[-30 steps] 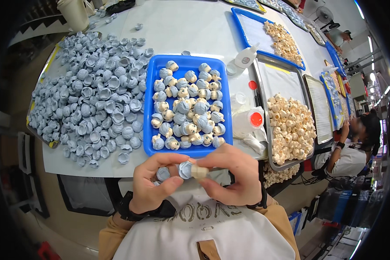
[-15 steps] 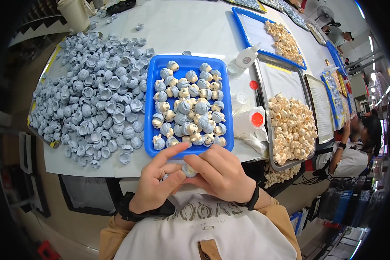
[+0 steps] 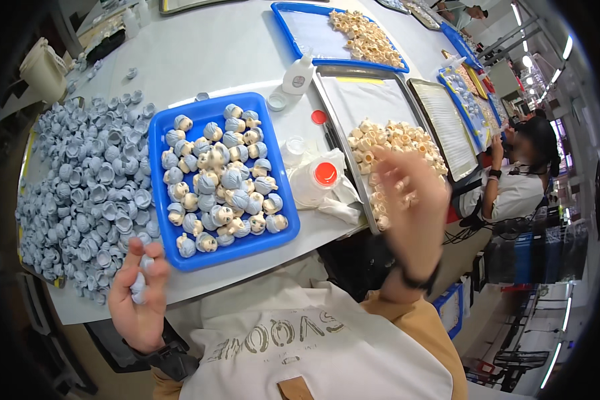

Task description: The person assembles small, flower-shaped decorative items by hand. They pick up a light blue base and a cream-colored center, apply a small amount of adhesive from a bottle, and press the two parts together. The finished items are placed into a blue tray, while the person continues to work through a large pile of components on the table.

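My left hand is raised at the near left corner of the blue tray, its fingers curled round small light-blue doll hair pieces. Rows of small doll heads with blue hair lie in the blue tray. Over on the right, my right hand reaches onto a heap of cream doll face pieces in a metal tray. Motion smears its fingers, so whether they grip a piece cannot be seen.
A big heap of blue hair pieces covers the left of the table. Between the trays stand a white squeeze bottle and a white tub with a red top. Another blue tray lies farther back. A co-worker sits at right.
My hands, together before the blue tray around a small piece, have parted. The left moved left with blue pieces; the right swung right to the cream pieces. The view has shifted right.
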{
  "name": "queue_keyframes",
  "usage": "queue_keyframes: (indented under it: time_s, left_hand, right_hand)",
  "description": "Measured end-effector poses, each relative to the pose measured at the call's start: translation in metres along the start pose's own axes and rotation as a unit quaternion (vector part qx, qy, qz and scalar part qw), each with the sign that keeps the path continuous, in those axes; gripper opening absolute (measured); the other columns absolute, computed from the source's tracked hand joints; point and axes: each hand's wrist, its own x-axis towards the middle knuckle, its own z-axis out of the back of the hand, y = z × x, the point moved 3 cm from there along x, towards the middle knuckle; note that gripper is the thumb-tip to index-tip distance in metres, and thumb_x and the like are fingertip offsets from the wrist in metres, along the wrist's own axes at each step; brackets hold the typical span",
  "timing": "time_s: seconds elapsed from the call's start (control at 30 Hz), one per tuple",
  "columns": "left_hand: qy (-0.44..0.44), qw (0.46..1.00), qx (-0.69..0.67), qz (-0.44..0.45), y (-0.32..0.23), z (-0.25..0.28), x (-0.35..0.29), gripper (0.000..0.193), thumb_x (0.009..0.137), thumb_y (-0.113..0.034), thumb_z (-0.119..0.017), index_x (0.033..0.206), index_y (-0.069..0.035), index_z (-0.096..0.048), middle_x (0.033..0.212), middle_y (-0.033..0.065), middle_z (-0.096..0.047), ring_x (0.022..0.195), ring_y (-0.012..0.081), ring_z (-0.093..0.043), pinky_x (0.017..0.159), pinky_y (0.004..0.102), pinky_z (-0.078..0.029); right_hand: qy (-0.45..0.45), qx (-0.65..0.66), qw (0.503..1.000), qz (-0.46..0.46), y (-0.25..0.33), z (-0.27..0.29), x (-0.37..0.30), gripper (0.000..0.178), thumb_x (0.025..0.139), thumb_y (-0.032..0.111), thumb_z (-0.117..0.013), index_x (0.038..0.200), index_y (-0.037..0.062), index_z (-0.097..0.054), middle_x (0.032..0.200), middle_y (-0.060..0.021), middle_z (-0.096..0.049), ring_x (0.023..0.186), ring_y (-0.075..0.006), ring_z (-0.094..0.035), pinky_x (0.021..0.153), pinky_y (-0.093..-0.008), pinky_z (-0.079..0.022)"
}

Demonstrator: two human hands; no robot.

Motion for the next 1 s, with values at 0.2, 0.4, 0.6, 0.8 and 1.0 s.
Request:
queue_keyframes:
  time_s: [0.2, 0.4, 0.6, 0.8, 1.0]
  left_hand:
    - [0.189, 0.92, 0.339, 0.064, 0.033, 0.003, 0.007, 0.026, 0.09, -0.022, -0.053, 0.098, 0.002, -0.045, 0.082, 0.0221, -0.056, 0.039, 0.0046, -0.038, 0.035, 0.0184, -0.027]
    - [0.21, 0.828, 0.519, -0.042, 0.035, 0.007, 0.009, 0.055, 0.081, -0.052, -0.061, 0.085, 0.003, -0.063, 0.061, 0.01, -0.055, 0.041, 0.0069, -0.039, 0.037, 0.0197, -0.026]
    - [0.196, 0.813, 0.546, -0.06, 0.037, 0.005, 0.007, 0.055, 0.09, -0.05, -0.048, 0.087, 0.003, -0.063, 0.065, 0.0076, -0.051, 0.045, 0.0089, -0.042, 0.041, 0.0221, -0.027]
    - [0.212, 0.766, 0.607, 0.004, 0.052, 0.005, 0.008, 0.059, 0.085, -0.056, -0.051, 0.088, 0.002, -0.061, 0.071, 0.0056, -0.05, 0.055, 0.01, -0.046, 0.05, 0.0228, -0.033]
    - [0.179, 0.737, 0.65, -0.036, 0.057, -0.006, 0.004, 0.036, 0.078, -0.032, -0.069, 0.084, 0.001, -0.058, 0.077, 0.0076, -0.058, 0.066, 0.0189, -0.054, 0.061, 0.028, -0.042]
  right_hand:
    - [0.114, -0.295, 0.946, -0.071, -0.107, 0.0, 0.005, 0.019, 0.071, 0.021, -0.068, 0.082, 0.0063, -0.062, 0.083, -0.0103, -0.058, 0.08, -0.0279, -0.059, 0.068, -0.0384, -0.049]
    - [0.18, -0.291, 0.939, -0.022, -0.106, -0.006, 0.014, 0.014, 0.072, 0.013, -0.067, 0.08, 0.0043, -0.06, 0.084, -0.0118, -0.057, 0.085, -0.0289, -0.058, 0.07, -0.0385, -0.048]
    - [0.087, -0.231, 0.968, -0.034, -0.093, 0.009, 0.011, 0.018, 0.072, 0.007, -0.064, 0.089, 0.0025, -0.059, 0.083, -0.0133, -0.057, 0.078, -0.0311, -0.059, 0.068, -0.0395, -0.048]
    - [0.147, 0.197, 0.92, 0.305, 0.053, -0.007, -0.031, 0.021, 0.074, 0.001, -0.055, 0.096, -0.0013, -0.055, 0.095, -0.012, -0.056, 0.087, -0.0275, -0.058, 0.07, -0.0349, -0.049]
    - [0.206, 0.384, 0.832, 0.343, 0.083, -0.05, -0.047, 0.031, 0.079, 0.004, -0.052, 0.109, -0.0051, -0.053, 0.119, -0.0175, -0.05, 0.111, -0.0329, -0.049, 0.087, -0.0386, -0.045]
